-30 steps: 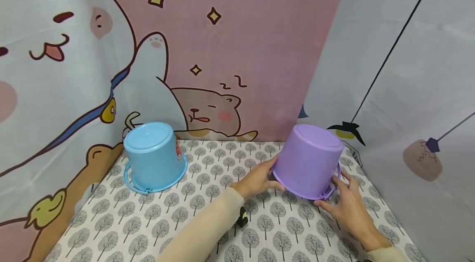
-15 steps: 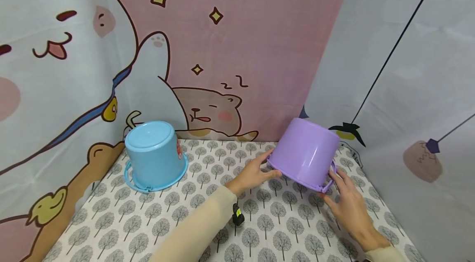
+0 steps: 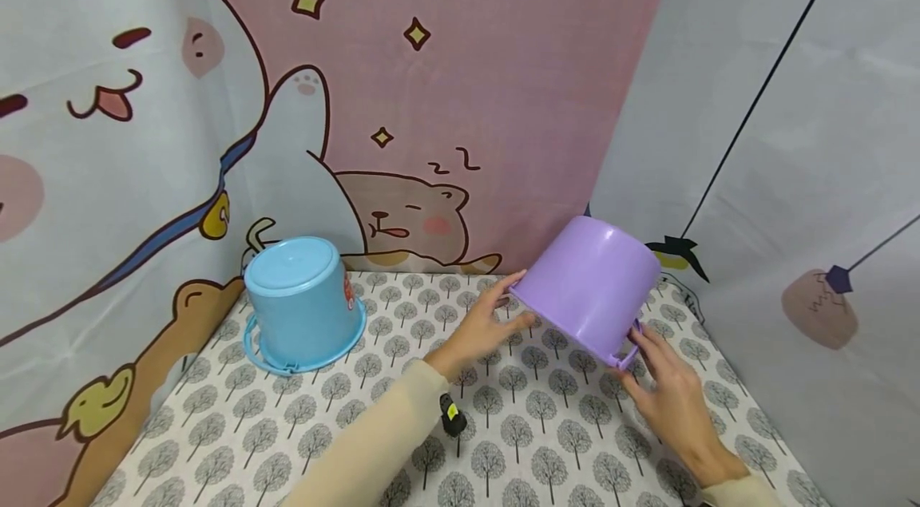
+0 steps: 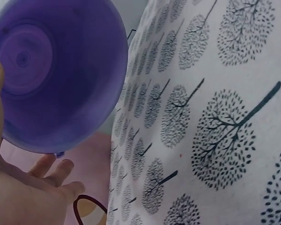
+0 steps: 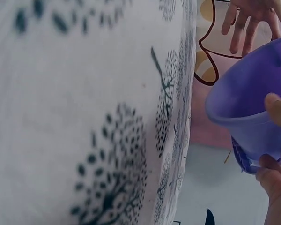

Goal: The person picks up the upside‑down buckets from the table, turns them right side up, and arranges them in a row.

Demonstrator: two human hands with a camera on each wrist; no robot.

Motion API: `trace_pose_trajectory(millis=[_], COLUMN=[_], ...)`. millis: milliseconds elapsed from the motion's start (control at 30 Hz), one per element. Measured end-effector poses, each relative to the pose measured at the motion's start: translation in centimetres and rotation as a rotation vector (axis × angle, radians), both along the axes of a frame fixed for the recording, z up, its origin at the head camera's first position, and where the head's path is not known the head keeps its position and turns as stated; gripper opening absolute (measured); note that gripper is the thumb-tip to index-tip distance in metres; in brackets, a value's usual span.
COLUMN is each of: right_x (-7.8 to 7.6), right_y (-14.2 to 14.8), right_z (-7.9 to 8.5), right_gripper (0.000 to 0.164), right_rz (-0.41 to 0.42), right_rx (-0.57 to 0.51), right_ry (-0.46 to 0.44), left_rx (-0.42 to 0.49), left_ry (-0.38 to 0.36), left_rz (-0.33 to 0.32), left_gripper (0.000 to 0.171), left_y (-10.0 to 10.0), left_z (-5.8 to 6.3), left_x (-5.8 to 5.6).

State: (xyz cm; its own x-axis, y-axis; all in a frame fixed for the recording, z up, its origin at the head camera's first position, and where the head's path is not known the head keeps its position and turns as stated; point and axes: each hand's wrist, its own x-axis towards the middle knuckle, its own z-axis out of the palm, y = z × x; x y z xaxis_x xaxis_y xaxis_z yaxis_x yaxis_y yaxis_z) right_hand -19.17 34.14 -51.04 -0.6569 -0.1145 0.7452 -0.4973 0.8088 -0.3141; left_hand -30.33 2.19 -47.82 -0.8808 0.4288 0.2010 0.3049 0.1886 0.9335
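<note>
Purple bucket (image 3: 588, 283) is held tilted over the tree-print cloth (image 3: 230, 431), pinched at one side by the right hand (image 3: 674, 399). Opposite, the left hand (image 3: 477, 331) is spread and loosely extended, contact being hard to judge. A blue bucket (image 3: 305, 315) is set upside down, well apart.

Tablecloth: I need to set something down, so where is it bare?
The tablecloth is bare between the blue bucket and left hand, and nearer the wearer, left of the left sleeve. It's crowded on the right: the right hand holds the tilted purple bucket, left hand alongside.
</note>
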Motion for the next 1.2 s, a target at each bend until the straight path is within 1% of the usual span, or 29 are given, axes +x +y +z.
trace_pose_trajectory(millis=[67,167,300,400,467,533,633,667,700,767,833,900,1000,1200], right_x=[0.1,0.3,0.7,0.6,0.5,0.4,0.3,0.3,0.3,0.4,0.5,0.6,0.6,0.5], right_y=[-0.2,-0.5,-0.9,-1.2,-1.3,-1.5,-1.8,-2.0,-2.1,-2.3,-2.4,-2.5,-2.5,-2.6], right_z=[0.1,0.3,0.6,0.8,0.9,1.0,1.4,1.5,1.6,1.8,1.9,1.8,1.7,1.8], right_gripper=[0.091,0.095,0.099,0.099,0.086,0.077,0.075,0.076,0.081,0.095,0.102,0.104,0.105,0.108], right_rz=[0.021,0.031,0.051,0.096,0.135,0.178,0.223,0.234,0.237,0.233,0.225,0.218,0.222,0.278], right_rx=[-0.018,-0.034,-0.044,-0.073,-0.102,-0.122,-0.138,-0.144,-0.151,-0.168,-0.182,-0.193,-0.185,-0.229], right_ry=[-0.007,-0.013,0.004,0.019,0.025,0.052,0.067,0.067,0.052,0.008,-0.019,-0.034,-0.032,-0.097], left_rx=[0.007,0.004,0.027,0.04,0.027,0.027,0.024,0.031,0.032,0.014,-0.007,-0.024,-0.046,-0.087], left_ry=[0.007,0.027,0.109,0.171,0.184,0.182,0.182,0.184,0.193,0.216,0.25,0.292,0.348,0.392], left_rz=[-0.004,-0.006,-0.023,-0.025,-0.012,-0.006,0.005,0.006,0.009,0.022,0.03,0.024,0.012,-0.021], left_gripper=[0.078,0.075,0.079,0.082,0.085,0.09,0.101,0.104,0.108,0.114,0.118,0.122,0.129,0.138], left_y=[-0.4,-1.0,-1.6,-1.9,-2.2,-2.5,-3.0,-3.1,-3.3,-3.7,-4.1,-4.4,-5.0,-6.2], left_z=[0.2,0.3,0.4,0.7,0.9,1.1,1.4,1.4,1.5,1.7,1.9,2.0,2.2,2.7], left_x=[0.1,0.2,0.3,0.5,0.7,1.0,1.5,1.6,1.7,2.0,2.2,2.3,2.3,2.4])
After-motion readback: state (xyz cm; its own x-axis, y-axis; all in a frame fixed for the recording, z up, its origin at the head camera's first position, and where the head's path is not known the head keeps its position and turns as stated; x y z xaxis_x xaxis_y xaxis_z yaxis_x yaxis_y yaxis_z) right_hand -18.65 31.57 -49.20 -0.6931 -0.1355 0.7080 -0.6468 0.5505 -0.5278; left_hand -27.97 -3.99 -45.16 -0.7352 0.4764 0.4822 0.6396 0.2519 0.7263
